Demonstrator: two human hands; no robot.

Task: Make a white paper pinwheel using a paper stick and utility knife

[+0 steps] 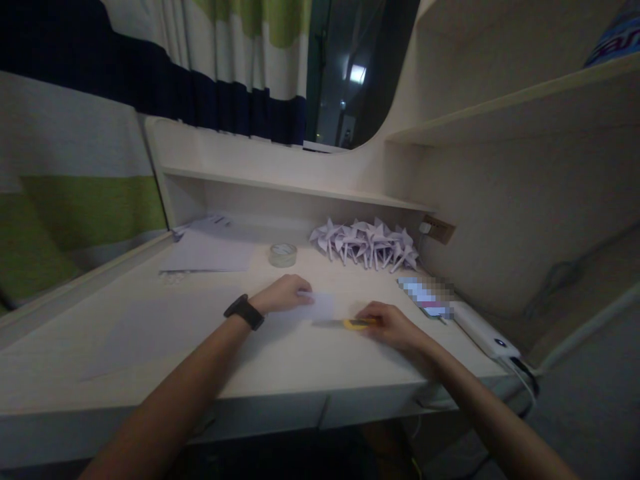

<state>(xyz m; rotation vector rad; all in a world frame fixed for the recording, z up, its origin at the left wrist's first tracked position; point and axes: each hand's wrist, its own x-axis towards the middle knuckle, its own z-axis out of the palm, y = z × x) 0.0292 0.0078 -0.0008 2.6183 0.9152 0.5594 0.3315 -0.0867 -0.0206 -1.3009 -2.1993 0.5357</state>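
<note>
Left hand (284, 293) fingers flat, pinning thin, floppy paper sheet (320, 305) on desk (150, 347) | right hand (387, 325) closed around yellow utility knife (356, 323) at sheet's edge | paper light, best held flat near the cut.

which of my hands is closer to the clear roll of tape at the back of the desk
Left. Your left hand rests on a small white paper slip just in front of the clear roll of tape; your right hand, holding a yellow-handled cutter, sits farther forward and right.
</note>
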